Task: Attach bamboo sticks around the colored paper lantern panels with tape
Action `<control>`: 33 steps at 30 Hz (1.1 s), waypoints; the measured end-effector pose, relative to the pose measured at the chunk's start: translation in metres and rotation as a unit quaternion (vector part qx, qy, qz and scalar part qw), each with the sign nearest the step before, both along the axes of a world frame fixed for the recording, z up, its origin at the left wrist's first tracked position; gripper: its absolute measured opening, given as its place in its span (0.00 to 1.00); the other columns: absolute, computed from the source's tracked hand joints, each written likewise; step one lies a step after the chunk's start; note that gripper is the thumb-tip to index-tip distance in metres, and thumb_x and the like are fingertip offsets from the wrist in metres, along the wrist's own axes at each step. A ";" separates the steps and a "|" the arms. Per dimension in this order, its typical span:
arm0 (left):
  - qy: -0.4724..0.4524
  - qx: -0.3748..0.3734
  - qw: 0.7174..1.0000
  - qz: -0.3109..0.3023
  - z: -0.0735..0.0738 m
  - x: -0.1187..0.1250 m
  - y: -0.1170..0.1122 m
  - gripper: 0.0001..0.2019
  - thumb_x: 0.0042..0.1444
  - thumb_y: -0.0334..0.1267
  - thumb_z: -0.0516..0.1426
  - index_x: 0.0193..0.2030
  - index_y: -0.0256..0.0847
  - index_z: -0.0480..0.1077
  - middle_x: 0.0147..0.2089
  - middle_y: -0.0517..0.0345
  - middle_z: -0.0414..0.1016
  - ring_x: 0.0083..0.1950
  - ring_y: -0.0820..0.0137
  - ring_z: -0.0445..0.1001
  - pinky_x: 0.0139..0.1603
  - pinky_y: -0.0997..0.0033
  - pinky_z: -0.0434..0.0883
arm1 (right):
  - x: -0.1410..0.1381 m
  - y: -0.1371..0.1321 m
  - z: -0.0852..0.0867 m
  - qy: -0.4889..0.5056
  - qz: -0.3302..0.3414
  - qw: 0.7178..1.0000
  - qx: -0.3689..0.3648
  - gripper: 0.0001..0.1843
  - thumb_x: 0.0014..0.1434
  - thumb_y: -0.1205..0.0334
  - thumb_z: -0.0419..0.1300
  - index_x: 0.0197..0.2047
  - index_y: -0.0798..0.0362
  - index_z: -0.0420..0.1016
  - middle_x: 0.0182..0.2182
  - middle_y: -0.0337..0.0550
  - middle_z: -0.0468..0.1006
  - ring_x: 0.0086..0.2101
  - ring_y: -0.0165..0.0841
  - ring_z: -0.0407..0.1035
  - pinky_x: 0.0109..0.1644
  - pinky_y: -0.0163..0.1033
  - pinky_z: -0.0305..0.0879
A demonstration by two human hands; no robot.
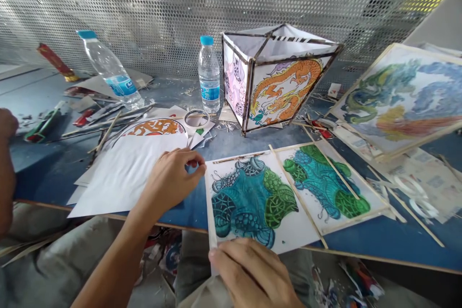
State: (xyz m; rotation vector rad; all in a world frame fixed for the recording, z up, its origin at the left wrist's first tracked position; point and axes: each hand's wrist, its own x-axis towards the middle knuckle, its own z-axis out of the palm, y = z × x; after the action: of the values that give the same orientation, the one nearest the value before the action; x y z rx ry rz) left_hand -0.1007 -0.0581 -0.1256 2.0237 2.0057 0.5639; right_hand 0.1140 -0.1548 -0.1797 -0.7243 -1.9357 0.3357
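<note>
A paper sheet with a blue and green drawing (249,202) lies at the table's front edge, with a pale narrow strip (210,207) along its left border. At the upper left corner, my left hand (176,173) is closed, thumb and forefinger pinched at the strip's end. My right hand (256,272) grips the lower left corner, thumb and fingers together over the sheet and the strip's lower end. A thin wooden stick (299,195) runs between this drawing and a similar second drawing (325,183); another loose stick (339,172) rests across the second one.
Behind stands a framed dragon lantern (288,91), beside an upright water bottle (209,77). Another bottle (111,77) leans at the left. White sheets (122,178), a tape roll (197,118), a green cutter (45,122) and a painted panel (400,96) surround the drawings. Another person's arm (6,173) is at the far left.
</note>
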 end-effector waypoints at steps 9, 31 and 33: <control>-0.019 0.002 1.000 -0.001 -0.008 -0.001 -0.003 0.11 0.59 0.45 0.56 0.33 0.46 0.79 0.37 0.57 0.81 0.41 0.61 0.77 0.49 0.60 0.68 | 0.014 0.010 0.011 -0.052 0.048 0.997 0.029 0.10 0.69 0.72 0.57 0.46 0.55 0.79 0.34 0.44 0.84 0.33 0.32 0.78 0.42 0.36 0.78; 0.066 0.038 0.997 0.020 -0.021 0.004 -0.011 0.09 0.64 0.42 0.57 0.39 0.48 0.79 0.43 0.55 0.79 0.49 0.57 0.74 0.53 0.54 0.61 | 0.013 0.014 -0.007 -0.111 0.090 0.990 0.020 0.18 0.73 0.72 0.47 0.47 0.59 0.80 0.44 0.45 0.85 0.48 0.36 0.77 0.51 0.40 0.72; 0.075 0.045 0.996 0.024 -0.022 0.005 -0.012 0.08 0.63 0.41 0.58 0.39 0.48 0.79 0.43 0.56 0.79 0.48 0.57 0.74 0.53 0.54 0.61 | 0.012 0.014 -0.008 -0.105 0.085 0.991 0.025 0.18 0.73 0.72 0.47 0.47 0.60 0.80 0.43 0.46 0.85 0.48 0.36 0.76 0.51 0.40 0.71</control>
State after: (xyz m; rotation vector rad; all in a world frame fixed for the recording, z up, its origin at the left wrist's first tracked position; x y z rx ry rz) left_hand -0.0962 -0.0696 -0.1478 2.1328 2.1563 0.5363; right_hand 0.1256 -0.1407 -0.1881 -0.5821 -2.2047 0.3251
